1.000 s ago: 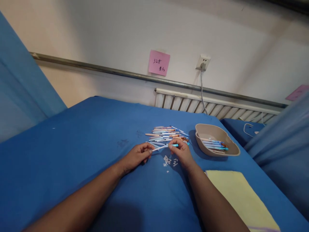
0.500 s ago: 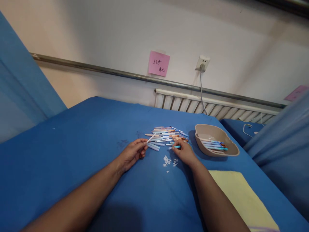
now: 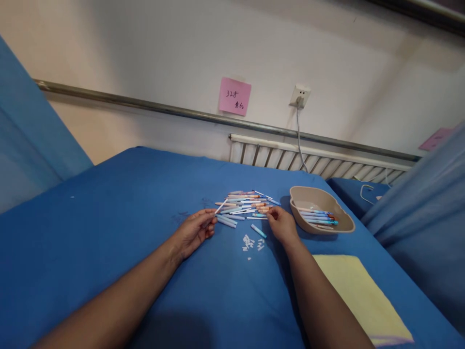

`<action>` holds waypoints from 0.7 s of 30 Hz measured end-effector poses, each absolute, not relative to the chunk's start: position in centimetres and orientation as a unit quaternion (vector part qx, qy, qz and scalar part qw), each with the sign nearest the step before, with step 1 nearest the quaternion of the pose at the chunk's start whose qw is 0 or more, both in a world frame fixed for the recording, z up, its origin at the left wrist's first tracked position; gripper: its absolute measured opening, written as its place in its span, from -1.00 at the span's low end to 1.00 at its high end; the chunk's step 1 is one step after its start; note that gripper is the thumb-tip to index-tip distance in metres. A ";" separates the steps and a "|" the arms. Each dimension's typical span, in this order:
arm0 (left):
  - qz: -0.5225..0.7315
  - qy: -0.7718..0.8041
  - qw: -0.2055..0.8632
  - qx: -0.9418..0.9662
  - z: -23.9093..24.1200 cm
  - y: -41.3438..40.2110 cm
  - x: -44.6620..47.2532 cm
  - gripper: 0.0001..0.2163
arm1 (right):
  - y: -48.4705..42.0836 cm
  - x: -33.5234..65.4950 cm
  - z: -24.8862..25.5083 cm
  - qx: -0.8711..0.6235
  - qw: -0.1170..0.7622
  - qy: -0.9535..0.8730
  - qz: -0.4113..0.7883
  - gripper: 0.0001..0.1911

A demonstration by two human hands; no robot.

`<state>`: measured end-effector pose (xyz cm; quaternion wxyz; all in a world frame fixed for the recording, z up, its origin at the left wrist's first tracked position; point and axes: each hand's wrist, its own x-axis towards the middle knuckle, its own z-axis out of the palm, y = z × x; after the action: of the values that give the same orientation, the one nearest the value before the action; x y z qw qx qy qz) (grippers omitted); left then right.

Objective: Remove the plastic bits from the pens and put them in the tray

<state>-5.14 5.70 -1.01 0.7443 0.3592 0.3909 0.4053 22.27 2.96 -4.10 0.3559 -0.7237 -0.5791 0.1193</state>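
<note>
My left hand (image 3: 198,229) pinches a thin white pen refill (image 3: 221,206), which points up and away over the left end of a pile of pen parts (image 3: 241,203). The pile mixes pale barrels, white refills and orange-brown printed pieces. At its right edge is my right hand (image 3: 281,224), thumb and fingertips closed together by the pieces; what they grip, if anything, is hidden. A light blue pen barrel (image 3: 258,230) lies alone on the blue sheet just left of that hand. Nearer to me are small white bits (image 3: 247,242).
To the right stands a beige basin (image 3: 321,198) with several pens (image 3: 317,218) in it. A folded yellow cloth (image 3: 359,291) lies closer at the right. Blue curtains hang at both sides. A radiator (image 3: 267,154) and a plugged socket (image 3: 300,96) are at the wall behind.
My right hand has let go of the light blue barrel, now lying on the sheet, and has shifted to the pile's right edge. My left hand still holds the refill.
</note>
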 end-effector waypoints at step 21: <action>0.390 0.389 0.752 0.362 -1.2 6.0 -5.3 -0.84 | 4.1 24.5 -5.3 -0.755 0.368 -0.532 0.108 -0.74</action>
<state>-5.32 6.00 -1.23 0.7520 0.3619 0.3894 0.3897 24.47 4.14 -5.26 0.3678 -0.7547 -0.5325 0.1082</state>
